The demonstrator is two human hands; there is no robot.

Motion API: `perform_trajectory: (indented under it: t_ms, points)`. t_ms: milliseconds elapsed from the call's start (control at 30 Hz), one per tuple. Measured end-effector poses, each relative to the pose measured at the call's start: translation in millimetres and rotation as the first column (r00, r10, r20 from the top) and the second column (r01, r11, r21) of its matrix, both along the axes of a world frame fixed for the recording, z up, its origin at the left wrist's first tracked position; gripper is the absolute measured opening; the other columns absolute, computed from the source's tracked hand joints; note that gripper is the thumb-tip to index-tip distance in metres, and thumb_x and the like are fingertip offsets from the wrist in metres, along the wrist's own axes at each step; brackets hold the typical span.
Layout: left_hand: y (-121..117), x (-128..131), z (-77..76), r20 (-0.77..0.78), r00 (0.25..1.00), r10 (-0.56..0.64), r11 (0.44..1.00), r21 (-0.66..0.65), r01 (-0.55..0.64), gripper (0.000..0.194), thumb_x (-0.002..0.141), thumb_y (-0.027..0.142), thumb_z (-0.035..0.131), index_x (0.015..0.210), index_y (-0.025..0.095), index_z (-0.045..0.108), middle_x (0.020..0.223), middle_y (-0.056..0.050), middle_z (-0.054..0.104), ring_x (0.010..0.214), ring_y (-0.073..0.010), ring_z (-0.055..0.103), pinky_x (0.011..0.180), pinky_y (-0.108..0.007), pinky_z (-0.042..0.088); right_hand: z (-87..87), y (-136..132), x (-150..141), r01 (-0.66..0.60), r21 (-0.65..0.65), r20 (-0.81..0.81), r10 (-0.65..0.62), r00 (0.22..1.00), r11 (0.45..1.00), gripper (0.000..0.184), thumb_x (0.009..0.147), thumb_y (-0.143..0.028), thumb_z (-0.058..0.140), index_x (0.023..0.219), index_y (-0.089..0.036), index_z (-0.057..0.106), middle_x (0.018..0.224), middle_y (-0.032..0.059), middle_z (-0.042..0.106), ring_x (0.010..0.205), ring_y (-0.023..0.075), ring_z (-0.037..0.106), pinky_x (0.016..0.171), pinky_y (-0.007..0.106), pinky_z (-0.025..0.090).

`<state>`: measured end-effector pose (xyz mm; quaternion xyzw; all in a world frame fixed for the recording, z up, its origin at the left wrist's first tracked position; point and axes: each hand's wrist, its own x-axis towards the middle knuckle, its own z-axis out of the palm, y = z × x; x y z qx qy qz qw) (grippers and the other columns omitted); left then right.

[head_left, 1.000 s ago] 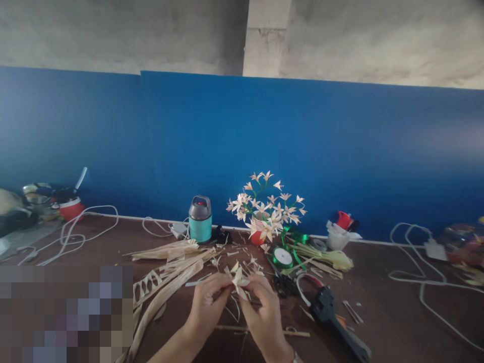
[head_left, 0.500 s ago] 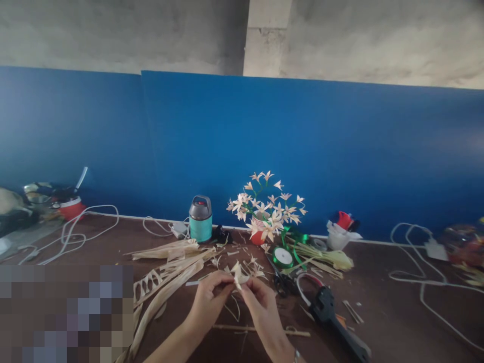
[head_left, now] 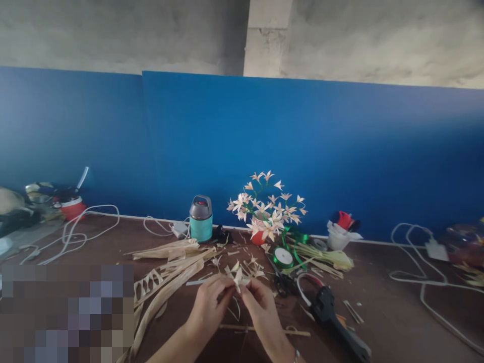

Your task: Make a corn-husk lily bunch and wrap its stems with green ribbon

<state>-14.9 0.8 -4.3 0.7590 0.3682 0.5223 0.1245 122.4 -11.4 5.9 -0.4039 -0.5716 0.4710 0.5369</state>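
Between my two hands is a small cream flower (head_left: 238, 279) that looks made of dried husk, its pointed petals facing up. My left hand (head_left: 212, 298) pinches it from the left with thumb and fingertips. From the right, my right hand (head_left: 261, 305) grips its base the same way. Just beyond my fingers lie loose husk petals (head_left: 257, 267). Below my hands a thin stick (head_left: 280, 331) lies across the brown table (head_left: 381, 312). Behind stands a cup of finished husk flowers (head_left: 269, 212) on green stems.
Long husk strips (head_left: 166, 287) spread out at the left. A green ribbon spool (head_left: 283, 257), black scissors (head_left: 283, 283) and a black-handled tool (head_left: 333, 317) lie on the right. A turquoise flask (head_left: 201, 224), a white container (head_left: 338, 237) and white cables (head_left: 423, 280) stand or lie farther back.
The flower has turned slightly between my fingertips, and its petals now show more spread. My left hand has shifted slightly; the things on the table stay put.
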Motion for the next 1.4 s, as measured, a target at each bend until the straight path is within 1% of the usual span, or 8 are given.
perform_trajectory:
  t_ms: [200, 467, 600, 767, 967, 1133, 1300, 1400]
  points:
    - [0.6, 1.4, -2.4, 0.039, 0.999, -0.014, 0.999, -0.043, 0.016, 0.013, 0.081, 0.016, 0.051, 0.076, 0.017, 0.063, 0.069, -0.004, 0.065, 0.063, -0.0134, 0.059, 0.060, -0.022, 0.048, -3.2, -0.3, 0.5, 0.001, 0.006, 0.011, -0.001, 1.000, 1.000, 0.025, 0.079, -0.038, 0.055, 0.067, -0.016, 0.055, 0.060, -0.0027, 0.046, 0.058, 0.0114, 0.039, 0.055, 0.022, 0.034]
    - [0.4, 3.2, 5.3, 0.190, 0.982, 0.010, 0.958, -0.284, 0.045, 0.015, 0.076, 0.020, 0.056, 0.064, 0.016, 0.064, 0.060, -0.002, 0.061, 0.057, -0.0127, 0.054, 0.056, -0.020, 0.044, 11.1, -2.8, -1.2, 0.019, -0.004, -0.042, -0.019, 0.999, 1.000, 0.031, 0.076, -0.039, 0.058, 0.056, -0.017, 0.050, 0.054, -0.0040, 0.042, 0.053, 0.0100, 0.036, 0.050, 0.021, 0.032]
    - [1.9, 2.1, 6.1, 0.242, 0.970, 0.005, 0.914, -0.394, 0.094, 0.015, 0.074, 0.021, 0.057, 0.063, 0.014, 0.065, 0.060, -0.002, 0.062, 0.059, -0.0135, 0.054, 0.056, -0.021, 0.043, 14.1, -2.3, 1.2, 0.079, -0.001, -0.064, -0.079, 0.995, 0.997, 0.034, 0.075, -0.043, 0.058, 0.053, -0.017, 0.049, 0.052, -0.0036, 0.043, 0.053, 0.0108, 0.039, 0.051, 0.022, 0.035]
    - [3.8, 0.3, 6.9, 0.276, 0.959, -0.061, 0.870, -0.457, 0.187, 0.013, 0.072, 0.020, 0.058, 0.067, 0.014, 0.068, 0.064, -0.002, 0.065, 0.063, -0.0148, 0.057, 0.062, -0.022, 0.045, 4.0, 2.2, 7.6, 0.229, -0.053, -0.041, -0.231, 0.972, 0.972, 0.039, 0.076, -0.050, 0.054, 0.053, -0.018, 0.050, 0.053, -0.0016, 0.047, 0.055, 0.0134, 0.043, 0.054, 0.024, 0.037]
    - [3.6, 2.1, 12.7, 0.436, 0.879, -0.193, 0.739, -0.525, 0.423, 0.019, 0.070, 0.032, 0.064, 0.064, 0.014, 0.068, 0.063, -0.003, 0.066, 0.064, -0.0161, 0.059, 0.064, -0.025, 0.046, 6.7, 4.1, 9.0, 0.109, -0.095, -0.074, -0.116, 0.990, 0.989, 0.036, 0.075, -0.045, 0.053, 0.051, -0.019, 0.048, 0.053, -0.0016, 0.048, 0.056, 0.0140, 0.044, 0.056, 0.024, 0.038]
    - [1.5, 2.2, 15.7, 0.562, 0.819, -0.113, 0.653, -0.579, 0.488, 0.023, 0.062, 0.036, 0.071, 0.061, 0.013, 0.067, 0.060, -0.001, 0.063, 0.056, -0.0106, 0.051, 0.056, -0.020, 0.040, 8.4, 3.8, 7.0, -0.017, -0.110, -0.110, 0.005, 0.994, 0.994, 0.026, 0.071, -0.033, 0.057, 0.051, -0.018, 0.048, 0.051, -0.0028, 0.046, 0.054, 0.0126, 0.042, 0.054, 0.023, 0.036]
    - [3.0, -4.5, 10.7, 0.590, 0.801, -0.106, 0.441, -0.694, 0.569, 0.026, 0.059, 0.035, 0.073, 0.056, 0.012, 0.062, 0.052, 0.002, 0.057, 0.044, -0.0049, 0.040, 0.045, -0.017, 0.028, 11.6, 4.4, 16.4, 0.057, -0.044, -0.041, -0.059, 0.997, 0.997, 0.012, 0.074, -0.030, 0.057, 0.078, -0.019, 0.058, 0.070, -0.0017, 0.054, 0.066, 0.0143, 0.048, 0.063, 0.024, 0.039]
    - [4.8, -10.3, 9.5, 0.543, 0.820, -0.181, 0.331, -0.752, 0.571, 0.021, 0.055, 0.029, 0.074, 0.056, 0.012, 0.063, 0.051, 0.002, 0.058, 0.043, -0.0048, 0.040, 0.044, -0.017, 0.028, 22.3, 4.1, 26.4, -0.084, 0.017, 0.082, 0.082, 0.993, 0.996, 0.027, 0.071, -0.028, 0.059, 0.098, -0.021, 0.061, 0.105, 0.0048, 0.054, 0.090, 0.0196, 0.051, 0.078, 0.030, 0.040]
